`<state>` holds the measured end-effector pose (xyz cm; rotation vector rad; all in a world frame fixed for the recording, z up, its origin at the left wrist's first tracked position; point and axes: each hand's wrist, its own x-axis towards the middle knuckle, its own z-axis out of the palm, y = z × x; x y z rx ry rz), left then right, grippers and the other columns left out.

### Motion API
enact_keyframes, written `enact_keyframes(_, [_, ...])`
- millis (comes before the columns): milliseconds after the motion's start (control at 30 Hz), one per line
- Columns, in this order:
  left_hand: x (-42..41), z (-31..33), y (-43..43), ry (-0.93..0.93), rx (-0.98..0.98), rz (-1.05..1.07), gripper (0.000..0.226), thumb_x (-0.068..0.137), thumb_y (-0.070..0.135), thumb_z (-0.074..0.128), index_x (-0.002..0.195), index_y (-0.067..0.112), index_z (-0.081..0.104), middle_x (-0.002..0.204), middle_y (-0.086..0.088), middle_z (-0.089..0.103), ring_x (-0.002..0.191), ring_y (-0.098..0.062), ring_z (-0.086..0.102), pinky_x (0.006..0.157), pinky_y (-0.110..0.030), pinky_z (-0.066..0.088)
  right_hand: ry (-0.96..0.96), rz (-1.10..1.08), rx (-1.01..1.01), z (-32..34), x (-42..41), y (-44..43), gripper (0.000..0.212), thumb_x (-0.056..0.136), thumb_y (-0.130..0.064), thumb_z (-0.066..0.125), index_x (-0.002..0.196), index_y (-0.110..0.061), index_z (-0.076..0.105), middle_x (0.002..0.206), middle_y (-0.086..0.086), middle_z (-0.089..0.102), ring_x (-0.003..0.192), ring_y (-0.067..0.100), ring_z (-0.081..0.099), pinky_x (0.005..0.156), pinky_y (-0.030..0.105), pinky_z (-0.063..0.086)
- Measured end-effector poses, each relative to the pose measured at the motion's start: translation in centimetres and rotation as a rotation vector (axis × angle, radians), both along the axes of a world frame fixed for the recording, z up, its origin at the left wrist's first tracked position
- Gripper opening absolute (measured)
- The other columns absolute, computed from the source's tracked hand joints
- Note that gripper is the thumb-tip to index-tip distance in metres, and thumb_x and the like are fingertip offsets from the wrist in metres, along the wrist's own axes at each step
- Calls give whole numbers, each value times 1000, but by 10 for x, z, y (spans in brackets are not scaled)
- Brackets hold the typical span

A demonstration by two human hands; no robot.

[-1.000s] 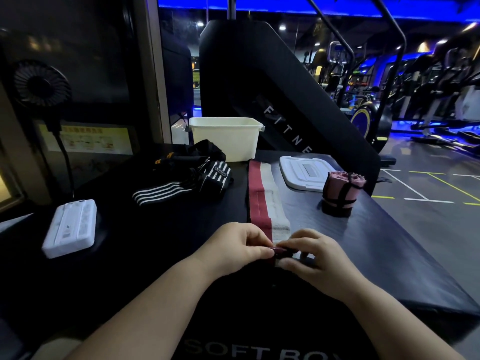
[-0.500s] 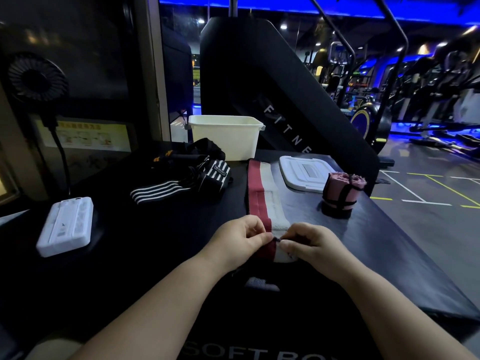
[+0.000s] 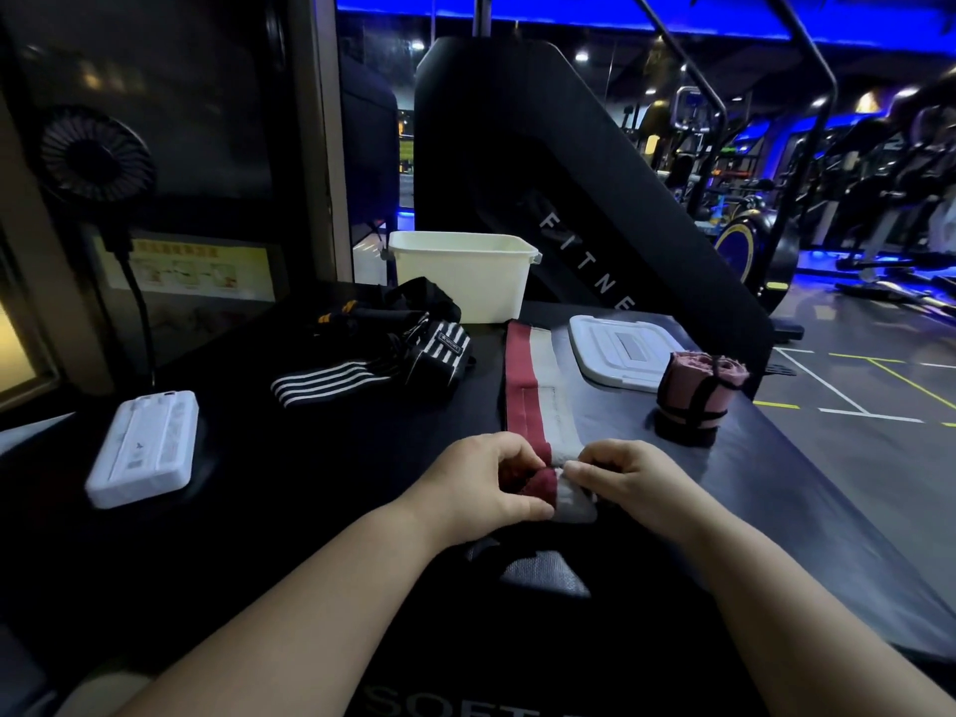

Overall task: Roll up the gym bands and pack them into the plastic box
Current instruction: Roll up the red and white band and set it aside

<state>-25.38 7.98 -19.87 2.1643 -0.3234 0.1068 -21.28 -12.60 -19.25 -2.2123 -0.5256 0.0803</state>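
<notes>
The left hand (image 3: 481, 483) and right hand (image 3: 628, 481) both pinch the little roll (image 3: 561, 494) at the near end of the red and grey band (image 3: 533, 395), fingers (image 3: 582, 465) curled tight. The rest lies flat on the counter (image 3: 362, 458), stretching straight away toward the far box (image 3: 460, 284).

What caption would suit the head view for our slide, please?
Left hand and right hand grip the rolled end of a red-and-white gym band; open plastic box behind.

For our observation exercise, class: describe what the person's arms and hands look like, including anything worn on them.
The left hand and right hand are ungloved, with no ring, watch or wristband showing. The left arm and right arm are bare; no sleeve comes into view.
</notes>
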Motion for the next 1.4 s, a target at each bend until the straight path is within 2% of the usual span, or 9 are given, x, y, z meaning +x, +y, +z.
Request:
enact_keyframes(200, [11,-3,3,-18,67,23,23,70,41,82,88,31,72,87,8,70,85,-6,65,83,-30,55,-213,-90,56,-12,2,6,14,83,-26,74,74,-34,68,74,-9,60,69,4,56,69,20,41])
enact_keyframes(333, [15,-4,4,-121,189,50,23,72,46,80,90,32,73,102,18,52,104,-3,48,93,-20,40,-354,-27,125,-17,2,6,32,80,-10,77,76,-40,68,80,-11,67,78,8,62,72,18,47])
enact_keyframes(467, [21,-5,6,-124,193,22,21,76,45,78,89,29,74,95,16,55,95,-1,53,89,-23,44,-284,32,129,-12,1,-2,12,76,-30,79,87,-31,77,92,-9,72,87,2,66,74,15,48])
enact_keyframes(633, [31,-6,5,-100,204,14,17,82,41,73,90,26,76,88,16,56,93,-3,56,90,-25,45,-186,140,-37,-12,7,-16,61,55,-32,92,112,-33,71,109,-14,66,98,-1,63,80,14,48])
enact_keyframes(800, [30,-10,3,-109,148,11,17,85,33,72,97,22,76,87,15,55,88,0,55,82,-13,39,-274,103,-125,-14,11,-13,60,59,-24,91,114,-32,69,98,-19,61,92,-5,59,76,11,44])
enact_keyframes(1000, [21,-20,-2,-326,48,58,24,80,20,75,103,26,72,94,16,64,91,3,57,84,-9,40,-316,97,-228,-6,7,-10,54,72,-32,83,123,-30,66,98,-20,59,84,-12,54,78,9,41])
enact_keyframes(1100, [22,-16,0,-179,-20,37,25,78,21,79,102,28,74,100,13,67,95,4,62,92,-16,47,-309,98,-260,-4,7,-9,50,77,-35,78,125,-31,63,100,-21,58,87,-8,54,82,15,44])
enact_keyframes(1233, [25,-7,10,-3,92,-44,62,62,22,91,118,33,68,105,21,64,100,8,60,93,-12,45,-265,85,-206,-5,7,-9,46,81,-30,73,121,-43,55,100,-17,63,82,-7,58,80,18,46])
enact_keyframes(1400, [29,1,7,15,4,-87,42,75,5,80,111,26,71,91,21,68,85,13,63,80,-5,45,-235,90,-236,-1,13,-8,33,83,-35,72,112,-47,60,93,-12,66,77,-3,59,78,22,48])
